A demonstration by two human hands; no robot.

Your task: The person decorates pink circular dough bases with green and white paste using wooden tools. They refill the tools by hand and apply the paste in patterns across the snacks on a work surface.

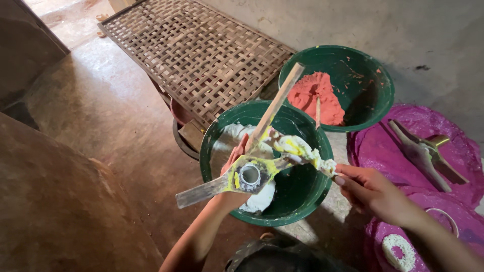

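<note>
— What's the left hand (233,168) gripping?
— A three-bladed metal piece (249,176), smeared yellow, over the near green basin (214,146).
— And the right hand (370,191)?
— Closed on a stick (302,153) clotted with pale yellow paste, touching one blade.

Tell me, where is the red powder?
In the head view, the red powder lies heaped in the far green bowl at upper right, just behind the nearer green bowl and beside the woven mat.
</note>
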